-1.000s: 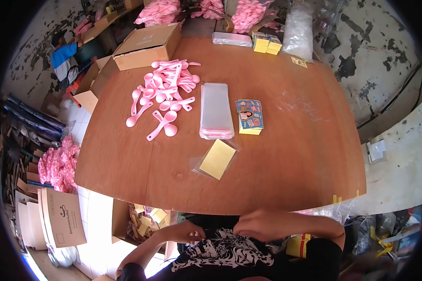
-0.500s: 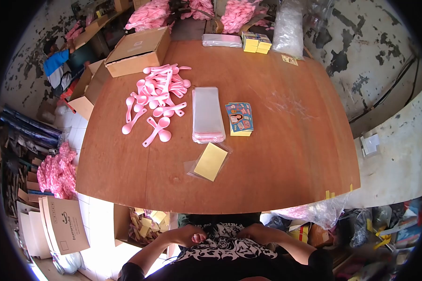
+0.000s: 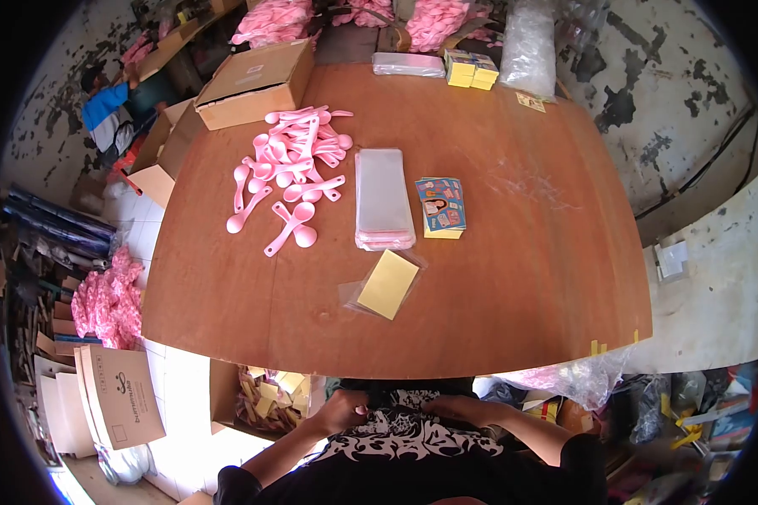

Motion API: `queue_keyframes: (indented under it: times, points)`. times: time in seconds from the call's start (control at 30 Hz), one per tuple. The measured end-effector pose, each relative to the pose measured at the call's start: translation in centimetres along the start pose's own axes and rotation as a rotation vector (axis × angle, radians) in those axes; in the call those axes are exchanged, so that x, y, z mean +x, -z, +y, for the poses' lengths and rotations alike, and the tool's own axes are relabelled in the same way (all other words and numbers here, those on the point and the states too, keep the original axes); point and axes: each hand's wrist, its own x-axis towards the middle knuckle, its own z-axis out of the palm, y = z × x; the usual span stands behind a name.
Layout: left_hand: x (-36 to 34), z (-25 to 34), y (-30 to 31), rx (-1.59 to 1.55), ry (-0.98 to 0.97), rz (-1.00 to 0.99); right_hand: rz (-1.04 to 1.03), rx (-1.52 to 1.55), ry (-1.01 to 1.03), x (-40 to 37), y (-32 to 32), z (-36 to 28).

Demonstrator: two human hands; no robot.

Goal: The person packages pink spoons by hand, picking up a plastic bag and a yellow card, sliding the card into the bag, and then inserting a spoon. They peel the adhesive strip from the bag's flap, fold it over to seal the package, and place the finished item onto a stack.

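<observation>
My left hand (image 3: 344, 411) is curled closed in front of the black shirt (image 3: 404, 438), just below the table's near edge. Whatever its fingers may hold is hidden. Across from it, my right hand (image 3: 461, 410) rests against the shirt front, its fingers mostly out of sight. On the table, nearest to the hands, a yellowish card (image 3: 388, 284) lies on a clear plastic sleeve. Behind it is a stack of clear plastic bags (image 3: 383, 194), with a pile of printed cards (image 3: 440, 204) to its right. Pink plastic spoons (image 3: 295, 156) lie heaped at the left.
A cardboard box (image 3: 257, 84) stands on the table's far left. At the back are more bags (image 3: 408, 65), card stacks (image 3: 472, 69) and a plastic roll (image 3: 528, 46). Below the near edge sits an open carton (image 3: 226, 396) of card pieces. Another person (image 3: 109, 118) works at far left.
The view has shifted slightly, so the table's contents appear a little right and higher. My hands stay at the shirt front; the right hand's fingers have moved slightly. Objects on the table have not moved.
</observation>
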Motion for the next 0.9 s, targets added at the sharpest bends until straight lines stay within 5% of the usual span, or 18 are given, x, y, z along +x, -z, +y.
queue_keyframes:
  times: [0.2,0.33,0.43,0.57,0.73,0.9]
  points:
    - [0.7,-2.1,-1.4,0.060,0.094,0.054,-0.028,-0.217,-0.025,1.0,0.3,1.2]
    - [2.0,-2.2,-2.8,0.013,-0.016,-0.159,0.009,-0.245,-0.029,-1.5,1.8,2.6]
    - [2.0,-1.7,-2.7,0.083,0.006,-0.149,0.147,-0.318,-0.322,-3.0,3.1,3.6]
    - [1.4,-2.2,-3.1,0.141,0.004,-0.157,0.230,-0.373,-0.084,-2.3,1.3,-0.4]
    - [1.7,-2.4,-3.4,0.114,0.042,-0.146,0.222,-0.717,-0.111,-1.5,-2.1,1.7]
    - [1.8,-4.2,-5.0,0.184,0.012,-0.222,0.323,-0.877,-0.446,-2.6,-2.8,-0.9]
